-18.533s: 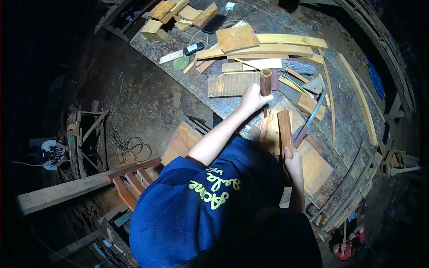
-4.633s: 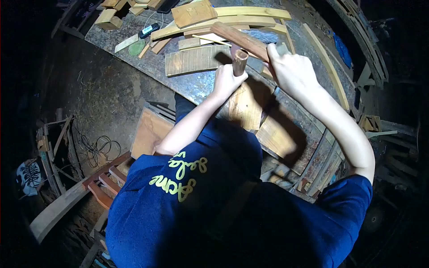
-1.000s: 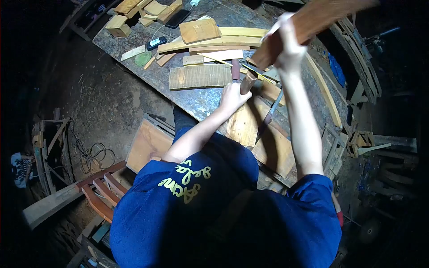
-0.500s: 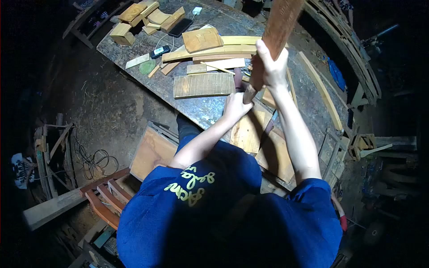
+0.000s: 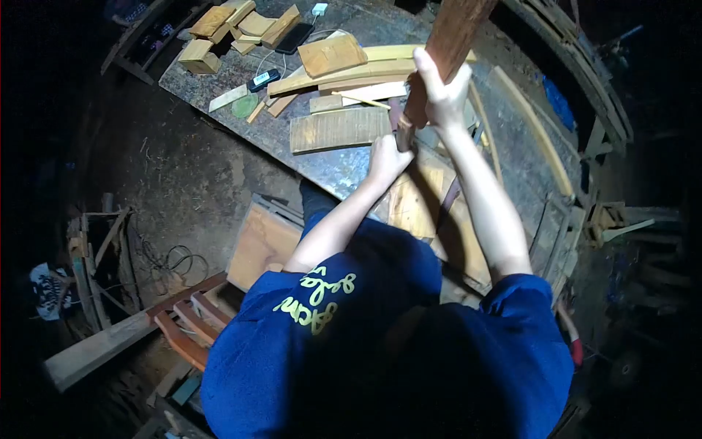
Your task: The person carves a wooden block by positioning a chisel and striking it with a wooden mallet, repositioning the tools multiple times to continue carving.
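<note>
A long reddish-brown piece of wood (image 5: 459,35) is held up at a slant, its broad end running out of the top of the view. My left hand (image 5: 388,159) is closed round its narrow lower end. Higher up, my right hand (image 5: 447,99) grips the broad part, thumb lying along the near face. Beneath the hands are light wooden boards (image 5: 414,199) on the worktable (image 5: 342,174). To the left of my left hand lies a ridged wooden block (image 5: 340,130).
Curved wooden strips (image 5: 351,73), a flat wood piece (image 5: 333,55) and a dark phone (image 5: 295,38) lie across the table. Wood blocks (image 5: 199,57) sit at its far left corner. A long curved piece (image 5: 537,132) runs along the right. Slatted wooden furniture (image 5: 179,340) stands at lower left.
The view has shifted slightly, so the table and floor items appear a little to the right. Both hands keep their grip on the piece of wood, which has barely moved.
</note>
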`<state>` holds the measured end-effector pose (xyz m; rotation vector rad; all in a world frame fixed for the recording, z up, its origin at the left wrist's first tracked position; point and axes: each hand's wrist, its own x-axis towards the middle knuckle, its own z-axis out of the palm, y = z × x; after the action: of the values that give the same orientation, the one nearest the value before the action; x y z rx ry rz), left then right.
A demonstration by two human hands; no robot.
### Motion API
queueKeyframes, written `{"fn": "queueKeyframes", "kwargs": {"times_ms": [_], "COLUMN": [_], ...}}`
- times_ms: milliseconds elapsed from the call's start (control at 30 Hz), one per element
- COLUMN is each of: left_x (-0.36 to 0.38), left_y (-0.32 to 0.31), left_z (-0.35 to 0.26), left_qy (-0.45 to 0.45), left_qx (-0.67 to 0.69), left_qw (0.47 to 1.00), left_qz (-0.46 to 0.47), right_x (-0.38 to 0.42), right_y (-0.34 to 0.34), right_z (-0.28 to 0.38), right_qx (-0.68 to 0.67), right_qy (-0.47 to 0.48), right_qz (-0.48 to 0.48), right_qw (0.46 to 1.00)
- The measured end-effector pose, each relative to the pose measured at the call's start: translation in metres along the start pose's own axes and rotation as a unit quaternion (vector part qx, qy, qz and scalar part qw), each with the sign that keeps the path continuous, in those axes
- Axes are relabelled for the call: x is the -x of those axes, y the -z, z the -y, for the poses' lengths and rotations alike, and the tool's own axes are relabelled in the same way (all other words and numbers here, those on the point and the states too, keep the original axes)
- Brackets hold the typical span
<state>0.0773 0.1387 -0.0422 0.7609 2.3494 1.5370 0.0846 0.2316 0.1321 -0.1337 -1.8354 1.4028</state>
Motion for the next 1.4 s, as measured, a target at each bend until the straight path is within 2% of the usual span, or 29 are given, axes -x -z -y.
{"fn": "queueKeyframes", "kwargs": {"times_ms": [67,133,200,300,367,467,533,600,733,800,967,1100,1400], "left_x": [0.001,-0.003,-0.001,0.006,0.011,0.017,0.017,0.016,0.011,0.006,-0.001,-0.010,-0.018], "left_y": [0.005,0.009,0.012,0.015,0.018,0.026,0.035,0.037,0.037,0.033,0.022,0.018,0.015], "left_z": [0.001,0.015,0.022,0.031,0.041,0.046,0.044,0.040,0.026,0.029,0.033,0.032,0.031], "left_qy": [0.016,0.028,0.054,0.072,0.068,0.111,0.122,0.138,0.118,0.119,0.099,0.083,0.063], "left_qx": [0.040,0.060,0.082,0.098,0.146,0.192,0.143,0.232,0.208,0.193,0.170,0.140,0.076], "left_qw": [0.999,0.998,0.995,0.992,0.986,0.974,0.981,0.962,0.970,0.974,0.980,0.987,0.995], "left_qz": [-0.022,0.000,-0.012,-0.041,-0.048,-0.051,-0.049,-0.027,-0.032,-0.023,-0.005,0.013,0.019], "right_x": [0.005,0.003,0.017,0.055,0.091,0.147,0.173,0.197,0.228,0.237,0.252,0.257,0.261], "right_y": [0.000,0.016,0.038,0.069,0.091,0.115,0.120,0.126,0.128,0.120,0.115,0.124,0.128], "right_z": [-0.001,-0.003,0.000,-0.021,-0.043,-0.061,-0.059,-0.061,-0.064,-0.066,-0.073,-0.085,-0.086], "right_qx": [-0.121,-0.131,-0.170,-0.157,-0.125,-0.063,-0.049,-0.024,-0.015,-0.023,-0.082,-0.091,-0.086], "right_qy": [-0.046,0.005,-0.031,-0.078,-0.154,-0.244,-0.269,-0.310,-0.342,-0.383,-0.419,-0.388,-0.414], "right_qz": [-0.074,-0.110,-0.150,-0.209,-0.216,-0.246,-0.256,-0.267,-0.257,-0.282,-0.273,-0.267,-0.260], "right_qw": [0.989,0.985,0.973,0.962,0.956,0.936,0.927,0.912,0.904,0.879,0.862,0.877,0.868]}}
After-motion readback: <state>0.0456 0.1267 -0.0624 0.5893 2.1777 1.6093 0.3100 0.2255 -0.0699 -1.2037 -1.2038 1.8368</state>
